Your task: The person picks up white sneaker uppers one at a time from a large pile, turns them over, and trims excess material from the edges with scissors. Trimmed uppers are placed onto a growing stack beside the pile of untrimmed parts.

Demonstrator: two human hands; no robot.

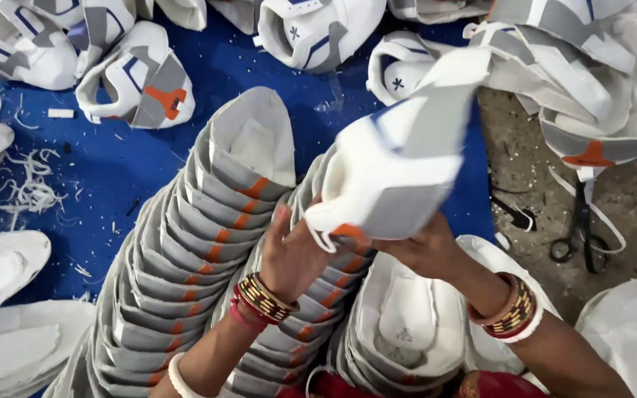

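I hold a white and grey shoe upper (399, 162) with blue trim and an orange tab above a nested stack of similar uppers. My left hand (293, 254) grips its near lower edge from the left, fingers up. My right hand (425, 247) grips it from underneath on the right. Both wrists wear striped bangles. A long curved stack of nested uppers (200, 243) with orange tabs lies to the left, and a second stack (326, 295) runs under my left hand. Another stack (407, 324) sits below my right hand.
Loose shoe uppers (138, 77) lie scattered on the blue sheet (105, 169) at the top and right (591, 88). Black scissors (576, 228) rest on the bare grey floor at right. White thread scraps (31, 180) and white pieces (1, 269) lie at left.
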